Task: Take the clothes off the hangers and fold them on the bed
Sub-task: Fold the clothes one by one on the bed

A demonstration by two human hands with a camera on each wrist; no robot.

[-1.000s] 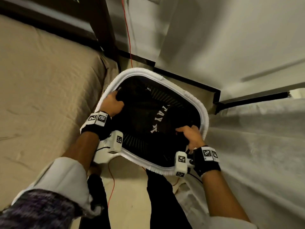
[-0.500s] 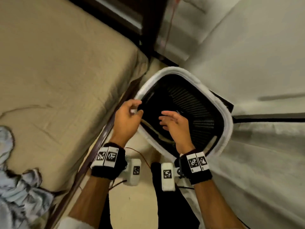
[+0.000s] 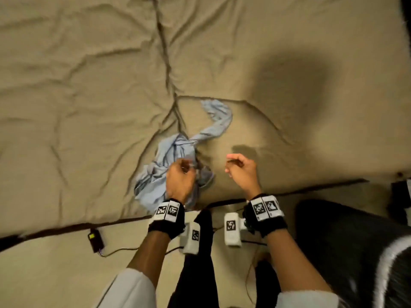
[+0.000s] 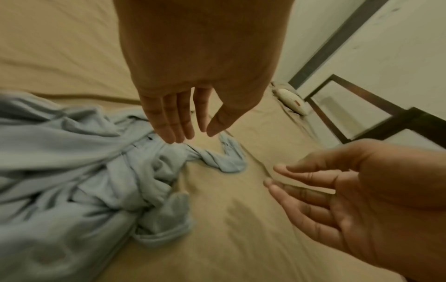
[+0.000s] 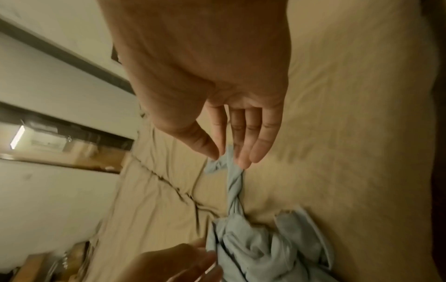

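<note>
While a crumpled light blue garment lies bunched on the tan bed near the bed's edge closest to the person, both hands hang just above it. The left hand is over the garment's main heap; in the left wrist view its fingers are extended and close together, the thumb apart from them, gripping nothing. The right hand is beside the heap, on the side away from the left hand, over bare sheet; its fingers are loosely extended and hold nothing. A twisted strip of the garment runs from the heap farther onto the bed. Below the bed's edge, a small black device with a cable lies on the floor.
</note>
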